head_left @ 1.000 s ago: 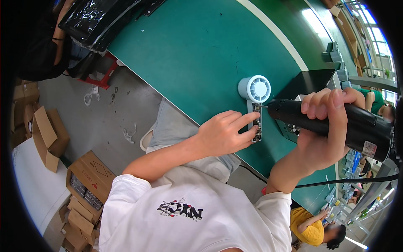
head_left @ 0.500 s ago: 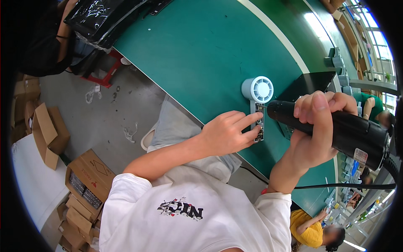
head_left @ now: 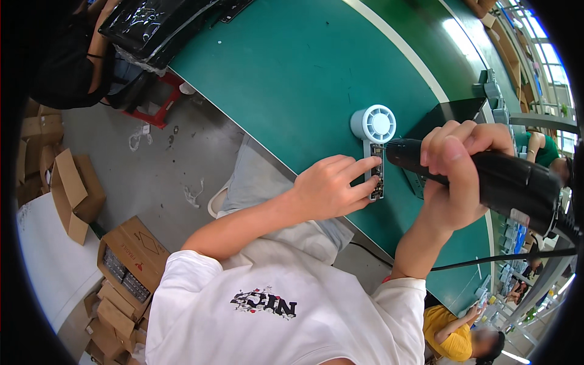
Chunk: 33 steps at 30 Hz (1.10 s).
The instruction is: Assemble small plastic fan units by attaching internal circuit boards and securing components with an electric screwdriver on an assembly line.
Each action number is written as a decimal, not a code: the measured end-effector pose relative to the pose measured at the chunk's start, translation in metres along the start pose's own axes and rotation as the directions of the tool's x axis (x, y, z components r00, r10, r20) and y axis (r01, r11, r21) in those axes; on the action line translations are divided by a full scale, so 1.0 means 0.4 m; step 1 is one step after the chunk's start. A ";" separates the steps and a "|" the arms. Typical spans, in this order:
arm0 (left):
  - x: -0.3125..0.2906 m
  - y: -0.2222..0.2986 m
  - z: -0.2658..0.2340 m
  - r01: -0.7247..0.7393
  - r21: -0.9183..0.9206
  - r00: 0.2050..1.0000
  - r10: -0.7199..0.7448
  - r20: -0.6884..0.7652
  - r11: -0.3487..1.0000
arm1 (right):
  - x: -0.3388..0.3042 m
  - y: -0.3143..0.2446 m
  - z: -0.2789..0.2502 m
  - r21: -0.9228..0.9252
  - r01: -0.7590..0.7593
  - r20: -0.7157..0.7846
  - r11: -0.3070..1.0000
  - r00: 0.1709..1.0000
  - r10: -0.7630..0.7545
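Observation:
A pale blue handheld fan (head_left: 367,123) lies on the green table, its round grille toward the far side. Its narrow handle is uncovered, showing a circuit board (head_left: 378,163) with small parts. My left hand (head_left: 331,187) holds the handle from the left, with index and middle fingers pressed over the board. In my right hand (head_left: 457,164), fingers and thumb wrap round a thick black electric screwdriver (head_left: 517,179). Its nose points left and sits close beside the board's upper end, just below the fan head. Whether the bit touches a screw is too small to tell.
A black box (head_left: 453,115) stands behind the screwdriver. The screwdriver's black cable (head_left: 505,258) runs across the right side. A glossy black bag (head_left: 152,30) lies at the table's far left, next to another person's arm. Cardboard boxes (head_left: 131,249) stand on the floor at left.
The screwdriver and my right hand have shifted slightly away from me, and the tool has turned a little. The fan and my left hand have barely moved.

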<state>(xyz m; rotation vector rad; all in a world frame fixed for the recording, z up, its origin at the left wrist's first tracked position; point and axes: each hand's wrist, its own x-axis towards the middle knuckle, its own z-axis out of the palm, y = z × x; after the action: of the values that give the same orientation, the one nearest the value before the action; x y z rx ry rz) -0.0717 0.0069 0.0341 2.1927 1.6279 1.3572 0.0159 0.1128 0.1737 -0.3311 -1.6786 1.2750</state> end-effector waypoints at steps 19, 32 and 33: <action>0.020 0.019 -0.003 0.167 -0.302 0.984 -0.178 -0.009 0.938 | 0.013 -0.113 -0.121 0.141 0.063 0.020 0.988 0.998 -0.067; 0.106 0.079 0.024 0.346 0.102 0.935 -0.335 -0.118 0.933 | 0.065 -0.081 -0.362 0.419 -0.313 -0.103 0.852 0.916 0.387; 0.114 0.084 0.025 0.427 0.141 0.904 -0.420 -0.079 0.893 | 0.069 -0.068 -0.359 0.385 -0.332 -0.114 0.861 0.909 0.401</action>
<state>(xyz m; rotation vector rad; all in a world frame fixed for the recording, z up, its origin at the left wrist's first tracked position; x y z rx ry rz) -0.0386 0.0334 0.0732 1.7285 2.1339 1.1948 0.1270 0.2055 0.2093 -0.5530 -1.2202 1.7440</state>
